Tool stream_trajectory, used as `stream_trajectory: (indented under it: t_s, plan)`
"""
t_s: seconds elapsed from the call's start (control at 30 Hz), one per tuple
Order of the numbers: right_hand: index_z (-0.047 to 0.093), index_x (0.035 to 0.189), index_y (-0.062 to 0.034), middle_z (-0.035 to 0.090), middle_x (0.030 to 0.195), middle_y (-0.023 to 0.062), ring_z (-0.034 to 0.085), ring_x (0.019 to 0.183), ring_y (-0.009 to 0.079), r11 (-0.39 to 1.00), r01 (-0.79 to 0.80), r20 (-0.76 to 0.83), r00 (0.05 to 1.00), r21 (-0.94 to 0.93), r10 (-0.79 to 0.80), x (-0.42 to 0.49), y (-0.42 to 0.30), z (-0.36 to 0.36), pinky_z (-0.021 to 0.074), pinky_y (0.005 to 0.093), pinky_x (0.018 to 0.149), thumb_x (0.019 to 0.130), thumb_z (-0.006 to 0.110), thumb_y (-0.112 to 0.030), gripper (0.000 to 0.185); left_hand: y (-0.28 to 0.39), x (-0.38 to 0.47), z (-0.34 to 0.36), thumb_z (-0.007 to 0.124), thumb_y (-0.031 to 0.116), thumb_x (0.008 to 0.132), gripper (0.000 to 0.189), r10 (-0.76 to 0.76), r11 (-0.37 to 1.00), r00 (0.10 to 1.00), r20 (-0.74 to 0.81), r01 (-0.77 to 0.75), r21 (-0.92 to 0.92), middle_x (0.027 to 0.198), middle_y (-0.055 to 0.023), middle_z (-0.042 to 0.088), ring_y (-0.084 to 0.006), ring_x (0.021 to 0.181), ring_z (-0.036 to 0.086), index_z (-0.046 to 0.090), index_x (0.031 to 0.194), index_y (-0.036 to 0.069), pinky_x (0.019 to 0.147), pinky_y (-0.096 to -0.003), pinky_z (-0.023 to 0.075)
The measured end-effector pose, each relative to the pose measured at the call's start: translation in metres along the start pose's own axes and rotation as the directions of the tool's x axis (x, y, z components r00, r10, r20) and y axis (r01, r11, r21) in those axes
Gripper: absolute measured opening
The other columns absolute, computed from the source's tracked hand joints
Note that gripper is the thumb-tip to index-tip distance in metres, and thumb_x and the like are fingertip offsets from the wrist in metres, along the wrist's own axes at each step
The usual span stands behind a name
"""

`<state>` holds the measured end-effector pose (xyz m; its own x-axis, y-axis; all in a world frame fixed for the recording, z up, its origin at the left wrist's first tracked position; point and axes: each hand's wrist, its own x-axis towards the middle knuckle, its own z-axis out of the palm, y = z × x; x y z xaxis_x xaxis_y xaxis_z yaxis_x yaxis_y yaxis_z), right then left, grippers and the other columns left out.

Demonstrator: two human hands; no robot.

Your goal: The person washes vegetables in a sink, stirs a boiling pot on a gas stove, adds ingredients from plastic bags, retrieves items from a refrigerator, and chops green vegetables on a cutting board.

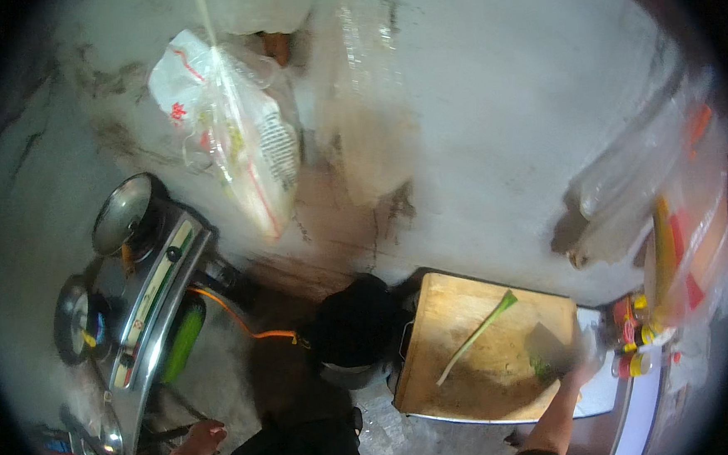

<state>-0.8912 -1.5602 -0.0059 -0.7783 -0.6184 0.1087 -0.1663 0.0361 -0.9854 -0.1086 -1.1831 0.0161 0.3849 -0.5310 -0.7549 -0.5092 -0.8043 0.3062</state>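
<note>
Over the right edge of a wooden cutting board [469, 308], my right hand [585, 367] is blurred beside a pale, see-through shape. Whether the fingers grip it cannot be made out. A dark angular patch, blade or shadow, lies on the board left of this hand. Chopped greens [540, 367] sit at that patch. A scallion stalk [478, 336] lies slantwise across the middle of the board. My left hand [205, 438] hangs low near the front of a two-burner gas stove [161, 290], fingers curled; what they hold, if anything, is unclear.
One burner carries a wok [69, 314] with blue flame beside it; a metal pan [124, 214] tilts on the other. An orange hose [245, 328] runs to a dark rounded object [357, 322]. Plastic bags [226, 123] hang against the wall. Seasoning bottles [632, 364] stand right of the board.
</note>
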Motion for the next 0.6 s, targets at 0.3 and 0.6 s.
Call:
stream_trajectory:
  t_s: [0.3, 0.6]
  plan:
    - [0.05, 0.127, 0.007, 0.054, 0.131, 0.0188, 0.05, 0.122, 0.0281, 0.991, 0.039, -0.205, 0.977, -0.128, -0.065, 0.024, 0.07, -0.032, 0.0319, 0.0369, 0.109, 0.083, 0.037, 0.007, 0.046, 0.004, -0.008, 0.008, 0.06, 0.028, 0.092, 0.04, -0.044, 0.985, 0.999, 0.007, 0.044, -0.165, 0.114, -0.0167, 0.065, -0.0275, 0.103, 0.063, 0.06, 0.121, 0.001, 0.087, -0.0403, 0.0498]
    - [0.056, 0.117, -0.002, 0.057, 0.119, 0.0085, 0.055, 0.107, 0.0214, 0.991, -0.036, 0.35, 0.937, 0.131, -0.012, -0.24, 0.016, 0.095, 0.0463, 0.0335, 0.095, 0.087, 0.05, 0.004, 0.031, -0.063, -0.005, 0.011, 0.062, 0.025, 0.089, 0.038, -0.064, 0.927, 0.998, -0.006, 0.057, -0.371, 0.119, -0.0186, 0.062, -0.0316, 0.111, 0.059, 0.061, 0.119, 0.001, 0.094, -0.0381, 0.047]
